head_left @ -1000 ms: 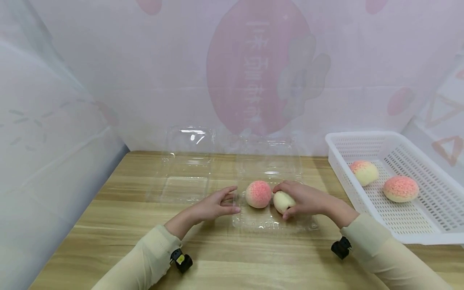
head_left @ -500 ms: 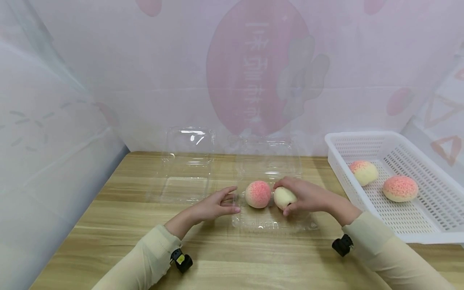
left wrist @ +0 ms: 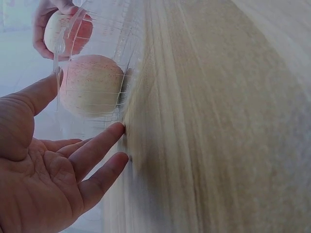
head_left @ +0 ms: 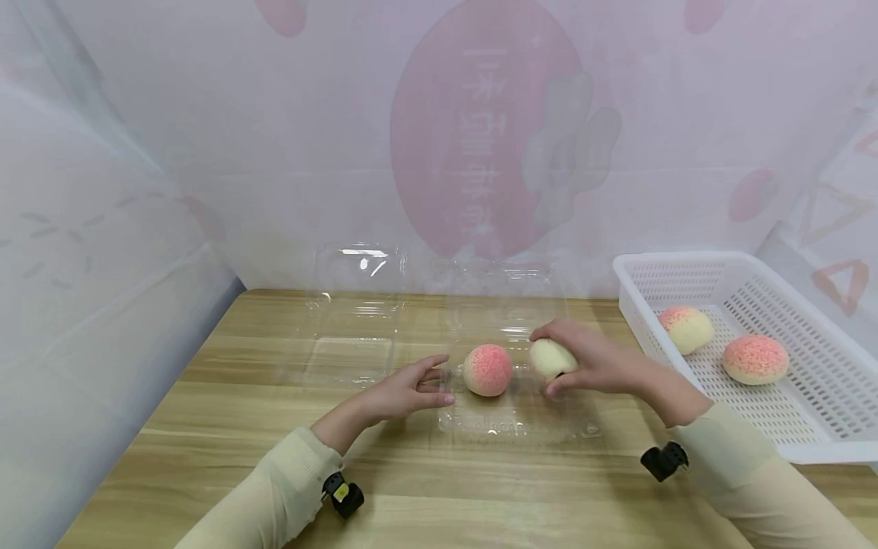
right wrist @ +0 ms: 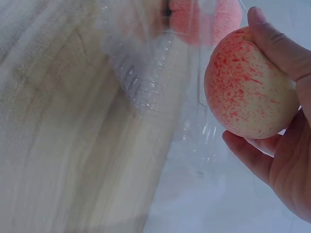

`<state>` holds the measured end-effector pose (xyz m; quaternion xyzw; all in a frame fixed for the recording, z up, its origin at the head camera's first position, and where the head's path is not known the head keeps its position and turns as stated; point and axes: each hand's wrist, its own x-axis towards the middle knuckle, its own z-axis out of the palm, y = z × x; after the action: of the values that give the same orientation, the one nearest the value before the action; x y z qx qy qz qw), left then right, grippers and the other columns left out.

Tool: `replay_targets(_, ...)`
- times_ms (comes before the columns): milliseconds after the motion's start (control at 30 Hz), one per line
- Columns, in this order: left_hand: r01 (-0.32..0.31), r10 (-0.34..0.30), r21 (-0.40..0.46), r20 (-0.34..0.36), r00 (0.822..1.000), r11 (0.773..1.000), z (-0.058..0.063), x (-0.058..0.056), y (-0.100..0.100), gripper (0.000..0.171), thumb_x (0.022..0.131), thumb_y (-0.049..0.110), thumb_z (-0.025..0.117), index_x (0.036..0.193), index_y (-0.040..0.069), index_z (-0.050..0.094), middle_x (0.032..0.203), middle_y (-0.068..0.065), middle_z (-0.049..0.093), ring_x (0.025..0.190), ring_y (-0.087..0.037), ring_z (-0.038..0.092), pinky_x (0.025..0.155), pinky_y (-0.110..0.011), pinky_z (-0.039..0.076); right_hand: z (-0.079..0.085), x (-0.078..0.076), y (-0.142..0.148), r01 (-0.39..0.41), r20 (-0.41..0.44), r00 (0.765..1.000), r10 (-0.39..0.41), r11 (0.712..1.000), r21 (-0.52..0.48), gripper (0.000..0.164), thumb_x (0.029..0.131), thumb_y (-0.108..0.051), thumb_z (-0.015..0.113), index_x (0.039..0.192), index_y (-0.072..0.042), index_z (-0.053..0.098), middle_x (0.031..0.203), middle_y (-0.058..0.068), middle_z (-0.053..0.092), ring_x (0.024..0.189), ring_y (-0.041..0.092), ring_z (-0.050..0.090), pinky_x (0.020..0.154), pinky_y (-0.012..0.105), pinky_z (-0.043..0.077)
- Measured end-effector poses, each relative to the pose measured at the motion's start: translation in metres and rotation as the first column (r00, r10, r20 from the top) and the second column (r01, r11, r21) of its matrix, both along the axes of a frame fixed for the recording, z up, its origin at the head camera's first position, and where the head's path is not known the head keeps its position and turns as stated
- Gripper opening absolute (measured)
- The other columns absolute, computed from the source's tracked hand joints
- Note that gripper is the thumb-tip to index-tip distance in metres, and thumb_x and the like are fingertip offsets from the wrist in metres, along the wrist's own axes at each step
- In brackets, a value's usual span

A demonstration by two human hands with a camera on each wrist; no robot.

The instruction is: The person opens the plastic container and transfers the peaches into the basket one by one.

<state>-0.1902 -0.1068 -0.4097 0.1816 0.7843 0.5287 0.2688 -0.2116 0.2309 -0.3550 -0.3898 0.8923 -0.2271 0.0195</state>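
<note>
My right hand (head_left: 597, 362) grips a pale peach (head_left: 551, 357) between thumb and fingers, over the right half of an open clear plastic clamshell box (head_left: 507, 422). In the right wrist view the red-speckled side of this peach (right wrist: 250, 87) shows, raised by the box wall. A second peach (head_left: 488, 370), pink on top, sits in the left half of the box. My left hand (head_left: 405, 389) lies beside the box's left wall with fingers spread and fairly straight. The left wrist view shows its thumb and fingertips right at that wall, with the seated peach (left wrist: 92, 85) behind the plastic.
Another open clear clamshell box (head_left: 351, 358) stands to the left, its lid leaning up toward the printed cloth backdrop (head_left: 309, 175). At the right is a white perforated basket (head_left: 641, 328) with two pink-and-cream peaches (head_left: 755, 359) in it. Everything stands on a wood-grain table (head_left: 411, 488).
My right hand has raised the peach and moved it slightly right, away from the seated peach. The left hand has stayed at the box's left wall.
</note>
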Motion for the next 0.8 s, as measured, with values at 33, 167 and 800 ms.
replay_targets(33, 0.000, 0.000, 0.000, 0.000, 1.000, 1.000, 0.000, 0.000, 0.000, 0.082, 0.096, 0.023, 0.067, 0.157, 0.001, 0.018, 0.156, -0.029, 0.033, 0.139, -0.042, 0.045, 0.113, -0.050, 0.041, 0.002, 0.001, 0.001, 0.006, 0.003, 1.000, -0.006, 1.000, -0.003, 0.071, 0.071, -0.031, 0.088, 0.129, -0.005, 0.056, 0.118, 0.007, 0.063, 0.103, 0.020, 0.059, 0.083, 0.036, 0.051)
replay_targets(167, 0.003, -0.003, -0.002, -0.004, 1.000, 1.000, -0.001, -0.001, 0.000, 0.081, 0.097, 0.023, 0.067, 0.157, 0.001, 0.018, 0.156, -0.028, 0.034, 0.139, -0.042, 0.045, 0.113, -0.050, 0.041, 0.012, 0.003, 0.003, 0.018, 0.009, 1.000, -0.018, 1.000, -0.012, 0.071, 0.071, -0.032, 0.088, 0.129, -0.007, 0.056, 0.119, 0.007, 0.063, 0.101, 0.018, 0.060, 0.081, 0.035, 0.052)
replay_targets(800, 0.007, -0.007, -0.005, -0.001, 1.000, 1.000, -0.002, -0.002, -0.001, 0.081, 0.096, 0.024, 0.067, 0.157, 0.002, 0.019, 0.157, -0.027, 0.034, 0.139, -0.041, 0.045, 0.112, -0.050, 0.042, 0.052, 0.019, 0.029, 0.074, -0.066, 0.995, -0.077, 0.996, -0.060, 0.068, 0.071, -0.031, 0.089, 0.128, -0.011, 0.057, 0.114, 0.003, 0.064, 0.092, 0.012, 0.059, 0.075, 0.029, 0.053)
